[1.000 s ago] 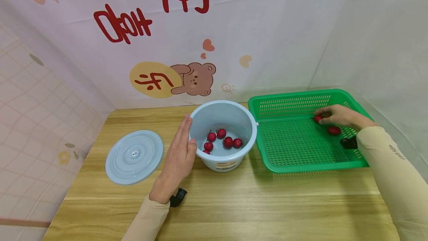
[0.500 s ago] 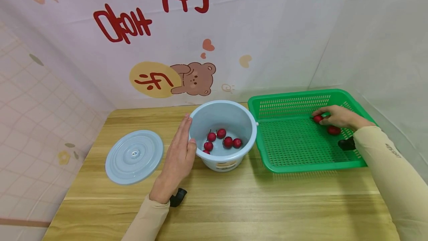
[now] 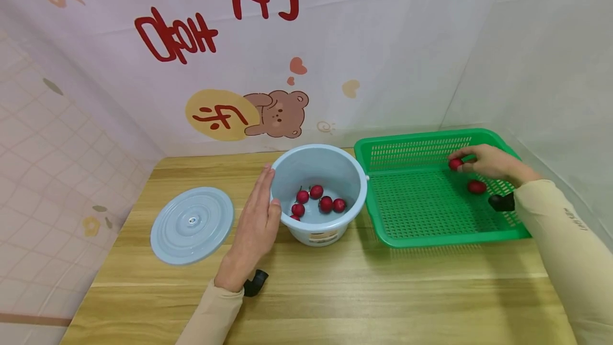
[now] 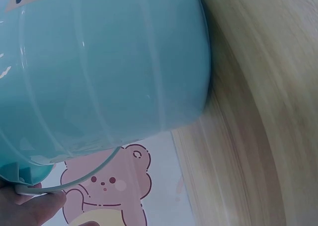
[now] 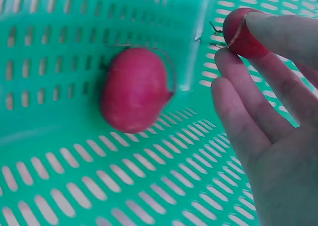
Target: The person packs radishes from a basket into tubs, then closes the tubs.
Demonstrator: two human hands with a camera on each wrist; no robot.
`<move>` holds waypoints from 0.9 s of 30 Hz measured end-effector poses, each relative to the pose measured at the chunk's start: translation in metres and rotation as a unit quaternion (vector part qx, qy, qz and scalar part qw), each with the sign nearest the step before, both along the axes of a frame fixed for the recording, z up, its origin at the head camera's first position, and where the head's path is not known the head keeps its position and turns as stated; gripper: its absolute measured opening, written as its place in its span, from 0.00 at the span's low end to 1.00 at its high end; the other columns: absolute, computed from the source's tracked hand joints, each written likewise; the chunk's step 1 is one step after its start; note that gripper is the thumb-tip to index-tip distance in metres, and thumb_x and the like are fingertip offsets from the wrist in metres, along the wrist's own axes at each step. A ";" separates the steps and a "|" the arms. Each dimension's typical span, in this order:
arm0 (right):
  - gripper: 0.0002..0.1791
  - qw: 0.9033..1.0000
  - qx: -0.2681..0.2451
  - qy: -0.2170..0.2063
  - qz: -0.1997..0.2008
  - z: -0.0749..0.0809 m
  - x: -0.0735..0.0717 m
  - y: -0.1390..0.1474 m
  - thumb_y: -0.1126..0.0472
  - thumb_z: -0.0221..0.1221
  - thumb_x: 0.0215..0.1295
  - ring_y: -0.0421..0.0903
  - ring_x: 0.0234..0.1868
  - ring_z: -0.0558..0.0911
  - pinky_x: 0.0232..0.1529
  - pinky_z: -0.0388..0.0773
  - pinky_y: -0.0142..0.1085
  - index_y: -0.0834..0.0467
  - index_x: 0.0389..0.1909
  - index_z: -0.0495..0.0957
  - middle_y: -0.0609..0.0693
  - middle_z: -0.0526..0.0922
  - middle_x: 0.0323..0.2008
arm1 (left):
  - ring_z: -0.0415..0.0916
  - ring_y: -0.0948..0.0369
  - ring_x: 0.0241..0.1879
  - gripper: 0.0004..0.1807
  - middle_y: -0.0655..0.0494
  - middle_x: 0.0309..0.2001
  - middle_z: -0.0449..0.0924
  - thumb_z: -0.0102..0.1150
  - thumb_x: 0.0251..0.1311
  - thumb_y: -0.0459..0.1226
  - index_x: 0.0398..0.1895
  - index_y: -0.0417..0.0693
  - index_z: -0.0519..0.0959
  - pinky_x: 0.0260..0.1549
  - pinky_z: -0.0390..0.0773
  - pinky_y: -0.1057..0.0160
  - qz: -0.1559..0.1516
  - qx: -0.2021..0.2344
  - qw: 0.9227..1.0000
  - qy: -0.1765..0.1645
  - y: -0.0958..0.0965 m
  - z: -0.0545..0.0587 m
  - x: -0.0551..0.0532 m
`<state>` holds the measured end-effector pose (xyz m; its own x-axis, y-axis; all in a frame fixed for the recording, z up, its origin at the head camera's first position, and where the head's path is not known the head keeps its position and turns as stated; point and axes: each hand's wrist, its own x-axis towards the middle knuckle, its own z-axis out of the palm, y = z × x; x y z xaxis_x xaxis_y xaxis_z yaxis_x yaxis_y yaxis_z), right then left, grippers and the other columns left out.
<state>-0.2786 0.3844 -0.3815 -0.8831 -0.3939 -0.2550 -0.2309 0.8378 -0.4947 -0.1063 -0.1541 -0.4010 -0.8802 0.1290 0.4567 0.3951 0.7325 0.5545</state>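
My right hand is over the far right part of the green basket, pinching a red radish between thumb and fingers. A second radish lies on the basket floor just below that hand. The light blue bucket stands upright left of the basket, with several radishes on its bottom. Along the bucket's left side lies my left hand, fingers straight and fingertips at the rim. In the left wrist view, its fingers are beside the bucket's thin handle.
A round light blue lid lies flat on the wooden table, left of my left hand. White cloth walls with printed drawings rise behind and at both sides. The bucket and basket stand close together near the back wall.
My right hand has risen slightly with the radish in its fingers, and more of the second radish shows. The left hand and bucket stay where they were.
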 end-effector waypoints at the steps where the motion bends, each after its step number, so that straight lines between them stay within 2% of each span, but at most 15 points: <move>1: 0.23 1.000 -0.002 0.004 0.001 0.003 0.001 0.000 0.62 0.58 0.75 0.75 0.63 0.72 0.58 0.72 0.68 0.65 0.67 0.75 0.70 0.78 0.61 | 0.53 0.52 0.79 0.32 0.47 0.82 0.53 0.39 0.77 0.39 0.82 0.40 0.55 0.74 0.59 0.44 -0.001 0.000 1.000 0.002 0.000 0.000 0.000; 7: 0.22 1.000 -0.020 0.018 -0.007 0.023 0.006 -0.007 0.62 0.58 0.75 0.67 0.61 0.78 0.53 0.77 0.51 0.64 0.67 0.76 0.66 0.81 0.59 | 0.53 0.52 0.79 0.33 0.50 0.82 0.52 0.41 0.75 0.37 0.81 0.39 0.56 0.75 0.59 0.46 0.000 0.005 1.000 0.004 0.001 0.000 -0.001; 9: 0.22 0.999 -0.023 0.024 -0.007 0.029 0.009 -0.009 0.62 0.58 0.76 0.66 0.60 0.80 0.53 0.77 0.49 0.63 0.67 0.76 0.63 0.84 0.57 | 0.53 0.53 0.79 0.33 0.49 0.82 0.53 0.40 0.75 0.37 0.81 0.39 0.56 0.75 0.59 0.46 0.002 0.007 1.000 -0.001 0.002 0.001 -0.001; 16: 0.23 0.999 -0.032 0.034 -0.008 0.054 0.020 -0.017 0.58 0.56 0.78 0.69 0.62 0.78 0.59 0.72 0.65 0.60 0.70 0.74 0.63 0.85 0.55 | 0.53 0.53 0.80 0.33 0.50 0.82 0.52 0.42 0.74 0.34 0.81 0.40 0.56 0.74 0.59 0.46 0.007 0.009 1.000 -0.008 0.001 0.001 -0.002; 20: 0.23 0.998 -0.037 0.040 -0.018 0.066 0.029 -0.022 0.54 0.55 0.79 0.66 0.63 0.78 0.60 0.71 0.63 0.56 0.70 0.75 0.61 0.85 0.56 | 0.53 0.53 0.80 0.33 0.50 0.82 0.52 0.42 0.75 0.34 0.81 0.40 0.56 0.74 0.60 0.45 0.008 0.008 1.000 -0.008 0.001 0.000 -0.002; 22: 0.23 0.998 -0.037 0.048 -0.023 0.071 0.035 -0.024 0.52 0.56 0.79 0.59 0.62 0.79 0.59 0.73 0.55 0.54 0.69 0.76 0.60 0.84 0.58 | 0.53 0.53 0.80 0.33 0.50 0.82 0.51 0.42 0.75 0.35 0.81 0.40 0.56 0.74 0.60 0.45 0.008 0.008 1.000 -0.010 0.001 0.000 -0.002; 25: 0.23 0.997 -0.043 0.064 -0.026 0.077 0.045 -0.026 0.49 0.56 0.78 0.39 0.58 0.80 0.56 0.73 0.37 0.51 0.68 0.77 0.57 0.83 0.61 | 0.52 0.53 0.80 0.32 0.51 0.82 0.51 0.40 0.76 0.37 0.82 0.41 0.55 0.74 0.60 0.45 0.008 0.007 1.000 -0.013 0.002 0.001 -0.001; 27: 0.22 0.995 -0.055 0.075 -0.027 0.079 0.052 -0.028 0.49 0.57 0.77 0.28 0.53 0.79 0.50 0.71 0.25 0.50 0.67 0.78 0.55 0.82 0.62 | 0.52 0.53 0.80 0.32 0.51 0.82 0.51 0.40 0.76 0.37 0.82 0.41 0.55 0.74 0.59 0.46 0.006 0.006 1.000 -0.013 0.002 0.001 -0.001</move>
<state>-0.2262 0.3562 -0.3027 -0.9286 -0.3629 -0.0775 -0.2646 0.7940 -0.5474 -0.1072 -0.1519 -0.4005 -0.8932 0.1120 0.4355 0.3711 0.7305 0.5733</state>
